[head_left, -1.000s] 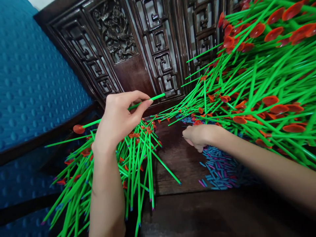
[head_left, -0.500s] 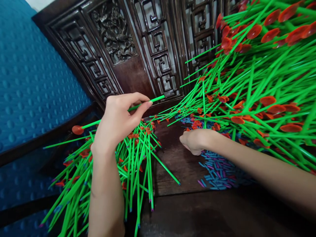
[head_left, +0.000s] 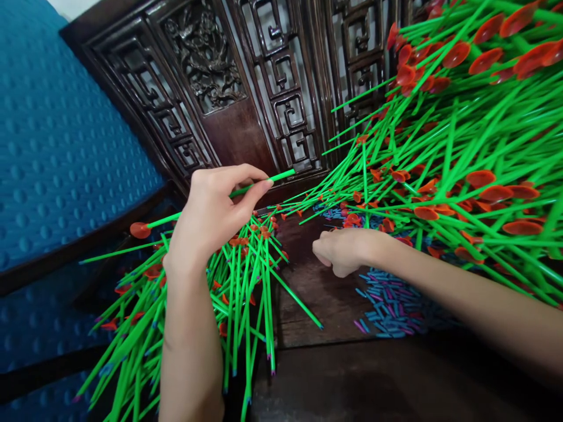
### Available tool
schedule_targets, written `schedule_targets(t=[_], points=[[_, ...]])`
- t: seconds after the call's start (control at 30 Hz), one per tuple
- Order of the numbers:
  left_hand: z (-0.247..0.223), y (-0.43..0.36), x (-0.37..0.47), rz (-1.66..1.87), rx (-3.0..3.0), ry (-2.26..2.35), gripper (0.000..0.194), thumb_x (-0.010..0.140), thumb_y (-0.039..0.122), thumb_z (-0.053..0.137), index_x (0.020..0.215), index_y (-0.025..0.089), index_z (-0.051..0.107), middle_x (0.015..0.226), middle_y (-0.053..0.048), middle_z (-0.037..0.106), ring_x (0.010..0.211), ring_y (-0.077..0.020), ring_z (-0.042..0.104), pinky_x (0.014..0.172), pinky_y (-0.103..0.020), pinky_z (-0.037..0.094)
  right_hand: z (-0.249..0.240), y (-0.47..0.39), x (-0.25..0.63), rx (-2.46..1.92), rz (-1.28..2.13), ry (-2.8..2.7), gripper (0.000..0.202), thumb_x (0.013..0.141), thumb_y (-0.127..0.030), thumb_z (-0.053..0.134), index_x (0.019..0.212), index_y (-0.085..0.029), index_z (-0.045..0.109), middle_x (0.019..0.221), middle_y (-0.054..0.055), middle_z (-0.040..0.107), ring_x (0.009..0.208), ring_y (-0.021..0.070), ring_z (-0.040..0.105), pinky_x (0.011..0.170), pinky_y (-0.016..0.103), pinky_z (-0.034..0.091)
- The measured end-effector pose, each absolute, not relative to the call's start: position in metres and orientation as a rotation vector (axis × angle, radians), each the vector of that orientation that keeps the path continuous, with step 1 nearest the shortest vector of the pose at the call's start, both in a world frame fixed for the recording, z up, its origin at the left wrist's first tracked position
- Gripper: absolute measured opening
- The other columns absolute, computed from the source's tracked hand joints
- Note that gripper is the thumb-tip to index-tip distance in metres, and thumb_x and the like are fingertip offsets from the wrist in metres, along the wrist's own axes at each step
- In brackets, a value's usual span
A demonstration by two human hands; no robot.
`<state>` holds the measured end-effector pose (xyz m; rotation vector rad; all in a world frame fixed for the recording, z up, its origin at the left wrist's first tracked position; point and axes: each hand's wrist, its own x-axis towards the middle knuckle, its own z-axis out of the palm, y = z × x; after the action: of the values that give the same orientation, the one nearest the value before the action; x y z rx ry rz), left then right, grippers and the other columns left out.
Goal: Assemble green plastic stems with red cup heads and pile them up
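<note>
My left hand point(head_left: 224, 211) pinches a green plastic stick point(head_left: 281, 175) between thumb and fingers. An orange-red cup point(head_left: 140, 230) sits on the stick's left end, and its bare right end points toward my other hand. Over the dark wooden surface, my right hand point(head_left: 341, 252) is closed with the fingertips curled under; whatever they hold is hidden. Small blue and purple pieces point(head_left: 391, 305) lie heaped beside and beneath my right forearm. Below my left hand spreads a pile of green sticks with cups point(head_left: 240, 293), several with blue or purple tips.
A large heap of green sticks with red cups point(head_left: 484, 135) fills the right side. Carved dark wooden latticework point(head_left: 237, 135) stands at the back. Blue dimpled fabric point(head_left: 65, 135) covers the left. The wooden surface point(head_left: 303, 293) has a front edge below my right hand.
My right hand has moved slightly left, away from the small pieces and toward the stick. My left hand keeps its pinch on the stick, nearly still.
</note>
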<state>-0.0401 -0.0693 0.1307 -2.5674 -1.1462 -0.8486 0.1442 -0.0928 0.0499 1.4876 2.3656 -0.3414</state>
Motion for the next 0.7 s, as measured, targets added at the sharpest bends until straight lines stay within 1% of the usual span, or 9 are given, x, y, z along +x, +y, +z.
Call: schedule_targets(t=[0.1, 0.17, 0.27, 0.37, 0.43, 0.53, 0.7], points=[[0.131, -0.07, -0.04, -0.836, -2.561, -1.149, 0.026, 0.093, 0.043, 0.057, 0.098, 0.026, 0.076, 0.087, 0.001, 0.076, 0.08, -0.0173, 0.069, 0.07, -0.028, 0.054, 0.047, -0.092, 0.142, 1.481, -0.388, 2.253, 0.043, 0.062, 0.003, 0.066, 0.1, -0.013, 0.074, 0.107, 0.015, 0.071, 0.076, 0.0264, 0.071, 0.051, 0.03, 0.045], [0.13, -0.07, -0.04, -0.841, -2.575, -1.129, 0.026, 0.094, 0.042, 0.057, 0.098, 0.024, 0.076, 0.088, 0.0, 0.076, 0.079, -0.0167, 0.069, 0.068, -0.027, 0.054, 0.046, -0.091, 0.143, 1.503, -0.372, 2.199, 0.044, 0.061, 0.002, 0.067, 0.102, -0.012, 0.074, 0.107, 0.015, 0.072, 0.079, 0.0275, 0.072, 0.053, 0.03, 0.048], [0.129, -0.069, -0.04, -0.883, -2.561, -1.075, 0.023, 0.093, 0.039, 0.059, 0.097, 0.024, 0.076, 0.085, 0.0, 0.076, 0.076, -0.0162, 0.069, 0.066, -0.026, 0.053, 0.046, -0.087, 0.148, 1.618, -0.283, 2.166, 0.048, 0.067, -0.002, 0.066, 0.113, -0.012, 0.071, 0.116, 0.017, 0.069, 0.093, 0.0299, 0.072, 0.067, 0.032, 0.055], [0.127, -0.067, -0.04, -0.914, -2.546, -1.023, 0.019, 0.092, 0.035, 0.061, 0.094, 0.024, 0.075, 0.082, 0.001, 0.076, 0.073, -0.0148, 0.069, 0.063, -0.025, 0.052, 0.045, -0.083, 0.153, 1.724, -0.242, 2.108, 0.05, 0.073, -0.001, 0.063, 0.122, -0.009, 0.066, 0.121, 0.021, 0.066, 0.105, 0.0346, 0.069, 0.078, 0.039, 0.057], [0.126, -0.066, -0.039, -0.907, -2.559, -1.002, 0.018, 0.092, 0.033, 0.061, 0.093, 0.023, 0.075, 0.082, 0.001, 0.076, 0.072, -0.0136, 0.068, 0.062, -0.024, 0.051, 0.043, -0.081, 0.155, 1.737, -0.258, 2.08, 0.05, 0.075, 0.001, 0.06, 0.123, -0.007, 0.066, 0.121, 0.023, 0.066, 0.108, 0.0367, 0.068, 0.08, 0.043, 0.057], [0.126, -0.066, -0.039, -0.901, -2.571, -0.981, 0.017, 0.092, 0.031, 0.062, 0.093, 0.022, 0.075, 0.081, 0.002, 0.075, 0.071, -0.0127, 0.068, 0.063, -0.023, 0.051, 0.039, -0.079, 0.155, 1.752, -0.267, 2.076, 0.05, 0.076, 0.004, 0.057, 0.124, -0.005, 0.065, 0.122, 0.024, 0.065, 0.11, 0.0373, 0.067, 0.083, 0.044, 0.057], [0.126, -0.066, -0.038, -0.893, -2.578, -0.985, 0.018, 0.093, 0.032, 0.061, 0.094, 0.022, 0.075, 0.082, 0.001, 0.076, 0.072, -0.0136, 0.068, 0.061, -0.023, 0.051, 0.036, -0.079, 0.154, 1.74, -0.294, 2.081, 0.051, 0.072, 0.005, 0.062, 0.122, -0.004, 0.066, 0.117, 0.023, 0.067, 0.107, 0.0382, 0.069, 0.083, 0.043, 0.057]])
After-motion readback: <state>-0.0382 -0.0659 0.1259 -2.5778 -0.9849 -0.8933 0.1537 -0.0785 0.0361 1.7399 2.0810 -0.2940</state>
